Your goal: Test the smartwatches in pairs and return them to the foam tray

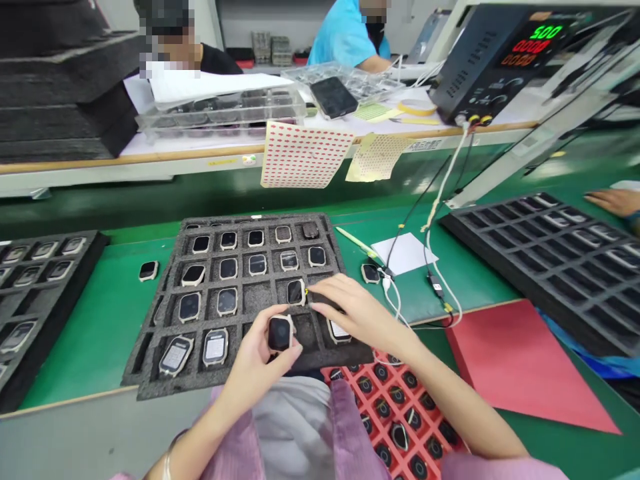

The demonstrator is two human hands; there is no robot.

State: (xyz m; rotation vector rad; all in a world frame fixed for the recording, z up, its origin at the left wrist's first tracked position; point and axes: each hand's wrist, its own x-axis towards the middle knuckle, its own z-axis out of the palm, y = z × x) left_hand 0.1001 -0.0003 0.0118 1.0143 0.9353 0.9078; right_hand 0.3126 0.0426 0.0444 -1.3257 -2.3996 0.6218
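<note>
One square, dark-screened, pale-framed watch (281, 333): gripped in my left hand (254, 357), over grey foam tray (256, 299); work midway, I judge. Right hand (353, 308): fingertips narrowly parted, hold unclear. Seated watches (227, 302): many; finished share untellable.

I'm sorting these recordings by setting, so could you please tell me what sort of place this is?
Probably an electronics assembly or testing workshop: a dark foam tray holds rows of smartwatch-like devices, and a boxy instrument with lit digits stands above the green bench.
</note>
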